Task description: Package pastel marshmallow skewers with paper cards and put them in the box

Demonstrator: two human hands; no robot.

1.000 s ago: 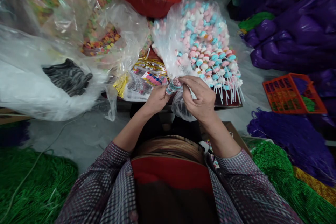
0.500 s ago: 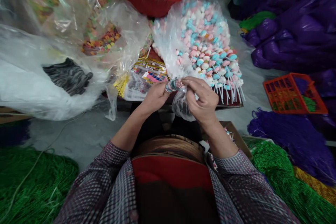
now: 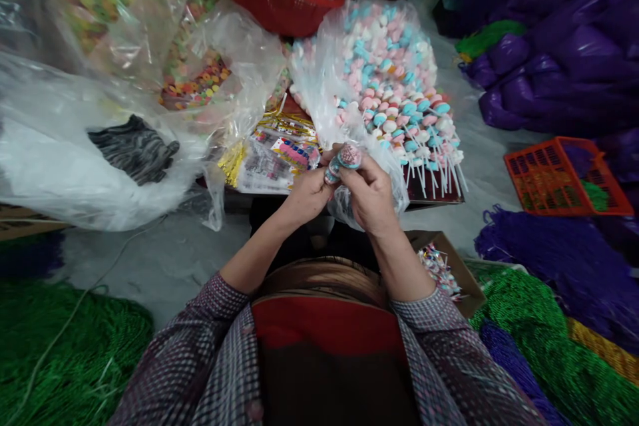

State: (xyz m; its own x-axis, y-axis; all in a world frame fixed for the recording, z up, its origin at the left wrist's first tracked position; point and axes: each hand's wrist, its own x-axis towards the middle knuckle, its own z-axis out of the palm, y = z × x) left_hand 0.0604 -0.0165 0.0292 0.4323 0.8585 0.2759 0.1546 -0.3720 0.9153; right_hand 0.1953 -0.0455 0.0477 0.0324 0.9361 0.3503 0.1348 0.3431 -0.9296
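- The person is holding a small pink-and-teal patterned roll (image 3: 344, 161) in both hands, in front of the body and above the near edge of the table (image 3: 452, 198).
- The roll's long axis is slanting from its lower end at the left thumb, outward and rightward, to a rounder end at the right hand. How steeply it is tilting up or down is hard to judge.
- The left hand (image 3: 308, 194) is curling nearly closed, its thumb and forefinger pinching the lower end.
- The right hand (image 3: 370, 194) is closing around the far end, thumb on the near side and fingers curving behind; it is the nearer hand to that rounder end. The hidden fingertips are leaving the firmness of this grip unclear.
- Beyond the right hand and to its right, pink, blue and white candy pops (image 3: 399, 113) are lying with their white sticks pointing toward the person.
- Beyond the left hand, clear printed pouches (image 3: 269, 170) are lying flat beside gold twist ties (image 3: 230, 164).
- By the right forearm, a cardboard box (image 3: 464, 269) is holding small wrapped pieces (image 3: 439, 271).
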